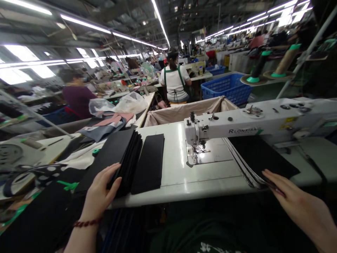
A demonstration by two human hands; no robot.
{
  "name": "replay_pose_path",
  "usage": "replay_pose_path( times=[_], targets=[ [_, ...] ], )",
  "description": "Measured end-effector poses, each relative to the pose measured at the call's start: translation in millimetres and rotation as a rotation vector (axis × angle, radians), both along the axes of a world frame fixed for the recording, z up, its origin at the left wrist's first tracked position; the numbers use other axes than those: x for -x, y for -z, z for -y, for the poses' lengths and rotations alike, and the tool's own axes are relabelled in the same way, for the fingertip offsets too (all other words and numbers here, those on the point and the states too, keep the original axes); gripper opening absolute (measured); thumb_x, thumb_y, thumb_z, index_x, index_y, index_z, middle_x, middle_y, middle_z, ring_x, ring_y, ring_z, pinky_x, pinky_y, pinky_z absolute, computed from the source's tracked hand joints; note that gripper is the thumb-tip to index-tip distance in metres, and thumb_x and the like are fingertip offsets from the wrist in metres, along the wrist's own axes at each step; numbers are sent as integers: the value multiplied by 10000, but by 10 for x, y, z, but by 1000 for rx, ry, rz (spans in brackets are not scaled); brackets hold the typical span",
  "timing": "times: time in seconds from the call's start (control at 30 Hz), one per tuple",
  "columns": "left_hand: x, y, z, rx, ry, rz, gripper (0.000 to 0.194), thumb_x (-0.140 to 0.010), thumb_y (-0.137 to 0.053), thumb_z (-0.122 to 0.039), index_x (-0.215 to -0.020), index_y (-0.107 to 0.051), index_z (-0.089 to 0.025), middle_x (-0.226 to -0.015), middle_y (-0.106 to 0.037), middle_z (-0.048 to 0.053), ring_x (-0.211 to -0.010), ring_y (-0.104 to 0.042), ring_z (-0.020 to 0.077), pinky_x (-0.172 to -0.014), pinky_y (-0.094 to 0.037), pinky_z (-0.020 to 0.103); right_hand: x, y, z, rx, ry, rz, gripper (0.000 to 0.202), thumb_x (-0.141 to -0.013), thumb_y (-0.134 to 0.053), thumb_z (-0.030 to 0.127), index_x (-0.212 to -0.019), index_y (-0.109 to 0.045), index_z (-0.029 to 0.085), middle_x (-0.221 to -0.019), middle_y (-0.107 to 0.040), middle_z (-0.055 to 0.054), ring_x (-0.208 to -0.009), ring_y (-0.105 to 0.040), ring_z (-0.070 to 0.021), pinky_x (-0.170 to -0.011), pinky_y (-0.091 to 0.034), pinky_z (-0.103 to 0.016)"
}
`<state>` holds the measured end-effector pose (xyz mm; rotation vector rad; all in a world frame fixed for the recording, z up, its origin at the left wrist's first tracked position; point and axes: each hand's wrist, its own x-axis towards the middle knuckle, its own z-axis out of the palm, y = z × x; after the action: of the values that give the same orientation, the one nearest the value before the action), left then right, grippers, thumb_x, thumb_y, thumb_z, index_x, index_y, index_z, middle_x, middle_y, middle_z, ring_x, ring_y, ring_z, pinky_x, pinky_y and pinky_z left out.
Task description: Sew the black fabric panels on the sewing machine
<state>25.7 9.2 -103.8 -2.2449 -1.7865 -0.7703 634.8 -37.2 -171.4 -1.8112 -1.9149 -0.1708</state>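
Observation:
My left hand (103,188), a dark red bead bracelet on its wrist, lies on the near corner of a thick stack of black panels (112,147). Its fingers are stretched out, with the thumb apart. Right of that stack, a narrower pile of black strips (149,161) lies flat on the white sewing table (173,175). My right hand (292,196) grips the near edge of a pile of black panels (260,156) with pale layers along its left side. This pile lies under the arm of the white sewing machine (223,123). Nothing lies under the needle area.
Thread cones (259,66) stand on a rack at right. Behind the table are a beige cloth-lined bin (179,116) and a blue basket (226,88). Fabric pieces (107,123) and clear plastic bags (129,103) lie at left. Co-workers (175,82) sit further back.

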Motion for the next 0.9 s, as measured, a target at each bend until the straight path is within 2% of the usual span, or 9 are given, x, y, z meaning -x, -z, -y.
replay_pose_path(
  times=[0.13, 0.27, 0.37, 0.43, 0.57, 0.63, 0.73, 0.83, 0.9],
  targets=[
    [-651, 96, -171, 37, 208, 88, 419, -898, -530, -272, -1314, -482, -257, -1343, -518, 69, -1231, -500, 273, -1072, -387, 476, -76, -30, -8, 116, 38, 56, 341, -908, -418, 393, -1166, -604, 269, -1147, -648, -14, -797, -657, -188, -582, -476, -276],
    [-1303, 244, -369, 153, 457, 180, 402, -906, -526, -218, -1304, -498, -259, -1341, -517, 77, -1255, -475, 264, -1066, -398, 462, 60, -311, 88, 125, -75, -69, 322, -902, -473, 328, -1200, -591, 302, -1156, -647, -16, -889, -652, -201, -734, -490, -299],
    [-1800, 240, -461, 231, 616, 293, 407, -930, -481, -189, -1333, -469, -248, -1375, -488, 88, -1270, -466, 244, -1068, -403, 436, 473, -567, 190, 188, -360, -212, 332, -877, -551, 254, -1201, -595, 309, -982, -689, -23, -816, -648, -174, -710, -469, -268],
    [-2159, 250, -471, 288, 732, 316, 416, -951, -442, -188, -1363, -434, -246, -1416, -454, 82, -1298, -444, 219, -1084, -394, 401, 887, -656, 199, 358, -601, -256, 273, -857, -578, 228, -1113, -641, 297, -838, -688, -4, -712, -631, -149, -651, -444, -249],
    [-2756, 579, -381, 418, 960, 66, 500, -960, -467, -316, -1440, -342, -253, -1508, -353, 38, -1392, -318, 207, -1147, -307, 377, 1662, -536, 66, 516, -847, -392, 122, -821, -620, 240, -910, -697, 212, -778, -698, -9, -687, -630, -147, -663, -433, -242],
    [-2840, 859, -331, 419, 957, -58, 560, -953, -479, -373, -1467, -292, -253, -1519, -334, 33, -1403, -296, 215, -1150, -294, 389, 1864, -399, -32, 613, -955, -515, 153, -839, -628, 313, -897, -711, 198, -780, -710, -6, -679, -638, -133, -652, -440, -213],
    [-2630, 1157, -300, 395, 798, -144, 624, -953, -471, -363, -1501, -197, -244, -1547, -263, 32, -1423, -242, 216, -1163, -260, 403, 1912, -224, -251, 755, -1007, -684, 238, -891, -578, 388, -968, -703, 201, -854, -720, -6, -745, -654, -128, -671, -463, -190],
    [-2247, 1176, -326, 372, 604, -141, 622, -957, -466, -360, -1504, -187, -263, -1559, -221, 46, -1427, -226, 235, -1158, -260, 431, 1828, -87, -647, 613, -812, -658, 273, -962, -454, 358, -1069, -660, 212, -1002, -710, -32, -904, -646, -152, -819, -481, -251],
    [-2043, 1102, -374, 368, 501, -127, 608, -950, -480, -406, -1492, -227, -301, -1568, -191, 55, -1425, -225, 270, -1142, -274, 470, 1793, 16, -964, 474, -653, -444, 313, -964, -426, 279, -1238, -573, 237, -1194, -653, -58, -1037, -618, -173, -902, -472, -307]
  ],
)
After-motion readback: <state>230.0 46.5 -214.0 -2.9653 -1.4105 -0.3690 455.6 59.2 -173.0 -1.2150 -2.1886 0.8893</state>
